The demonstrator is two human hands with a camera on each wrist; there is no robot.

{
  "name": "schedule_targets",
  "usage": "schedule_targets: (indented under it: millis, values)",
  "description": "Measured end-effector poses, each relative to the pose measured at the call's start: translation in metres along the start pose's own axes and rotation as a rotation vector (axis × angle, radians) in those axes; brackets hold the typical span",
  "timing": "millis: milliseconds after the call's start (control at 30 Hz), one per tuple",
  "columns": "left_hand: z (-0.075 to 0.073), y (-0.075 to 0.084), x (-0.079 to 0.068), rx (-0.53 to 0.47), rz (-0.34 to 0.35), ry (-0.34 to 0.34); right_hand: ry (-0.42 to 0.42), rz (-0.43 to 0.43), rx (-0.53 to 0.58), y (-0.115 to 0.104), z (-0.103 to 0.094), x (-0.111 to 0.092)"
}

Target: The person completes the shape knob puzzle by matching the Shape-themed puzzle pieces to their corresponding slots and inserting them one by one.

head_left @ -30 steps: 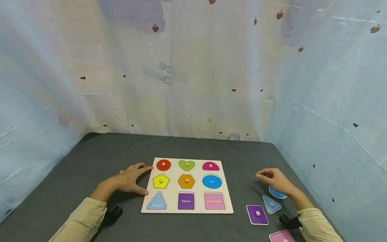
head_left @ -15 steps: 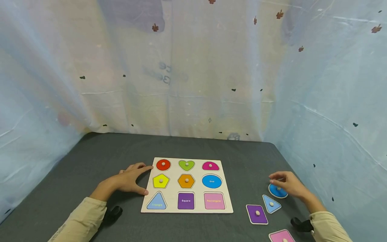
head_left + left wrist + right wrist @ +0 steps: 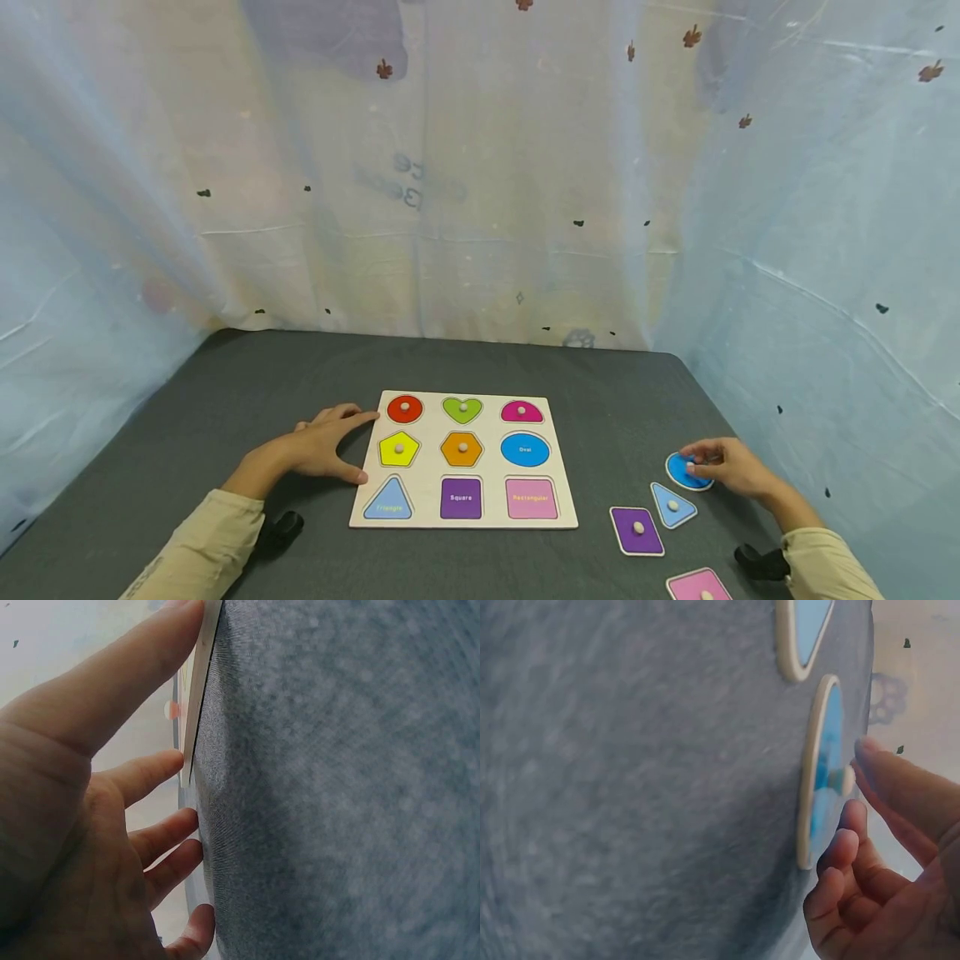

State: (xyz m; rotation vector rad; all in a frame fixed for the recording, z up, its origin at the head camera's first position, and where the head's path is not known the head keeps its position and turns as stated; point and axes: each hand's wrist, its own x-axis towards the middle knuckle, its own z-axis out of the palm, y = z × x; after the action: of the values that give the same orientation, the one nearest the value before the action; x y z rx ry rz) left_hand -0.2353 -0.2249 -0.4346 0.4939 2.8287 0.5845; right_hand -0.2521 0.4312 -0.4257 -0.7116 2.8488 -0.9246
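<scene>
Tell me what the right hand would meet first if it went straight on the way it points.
Most likely the pale knob of the blue oval piece; the right hand is right by it, though contact is unclear.

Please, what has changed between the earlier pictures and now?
The right hand has moved right and down, to the knob of the loose oval; whether it pinches this is unclear. The left hand still touches the left edge of the board. The loose oval, loose triangle, purple piece and pink piece lie as before.
</scene>
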Motion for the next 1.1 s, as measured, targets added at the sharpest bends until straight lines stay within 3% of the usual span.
schedule_targets:
  millis: [567, 900, 1100]
  values:
    - [-0.0010, 0.0009, 0.0008, -0.002, -0.002, -0.001, -0.018, 0.121, 0.015, 0.0058, -0.0020, -0.0026]
    - [-0.0002, 0.0001, -0.0005, -0.001, 0.002, 0.002, 0.013, 0.059, 0.035, 0.0074, 0.0000, -0.0006]
    - [0.0002, 0.0003, -0.0004, -0.007, -0.003, 0.001, 0.020, 0.088, 0.034, 0.0044, -0.0019, 0.0013]
